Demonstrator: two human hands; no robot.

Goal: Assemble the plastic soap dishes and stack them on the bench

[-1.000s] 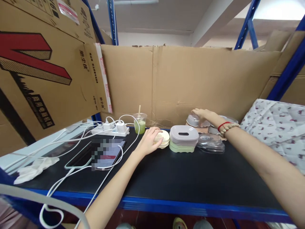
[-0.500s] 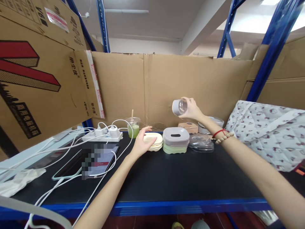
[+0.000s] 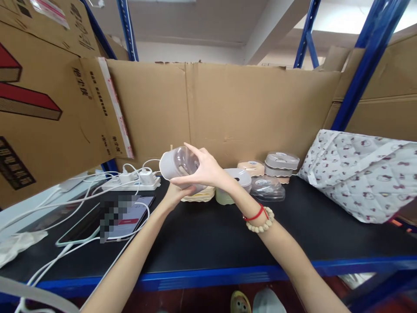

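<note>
My right hand (image 3: pixel 208 167) is wrapped round a small lavender-grey container with a clear dome lid (image 3: pixel 169 165), tilted on its side above the table. Close underneath it is my left hand (image 3: pixel 174 194), its fingers mostly hidden behind the container and my right hand, so its grip does not show. Behind the hands, a stack of cream-yellow containers (image 3: pixel 205 194) is partly covered. To its right, a lavender container (image 3: pixel 243 176) rests on a green one (image 3: pixel 223 197), both partly hidden by my right wrist.
Clear lids (image 3: pixel 267 191), a peach container (image 3: pixel 250 167) and stacked grey containers (image 3: pixel 282 162) sit further right, near a patterned fabric bag (image 3: pixel 361 174). On the left are phones (image 3: pixel 130 219), white cables and a power strip (image 3: pixel 151 184). Cardboard (image 3: pixel 228 108) walls the back.
My right hand has carried the clear-lidded container left and down, towards my left hand. My left hand has left the cream-yellow stack and moved left under the container. The view has shifted slightly right.
</note>
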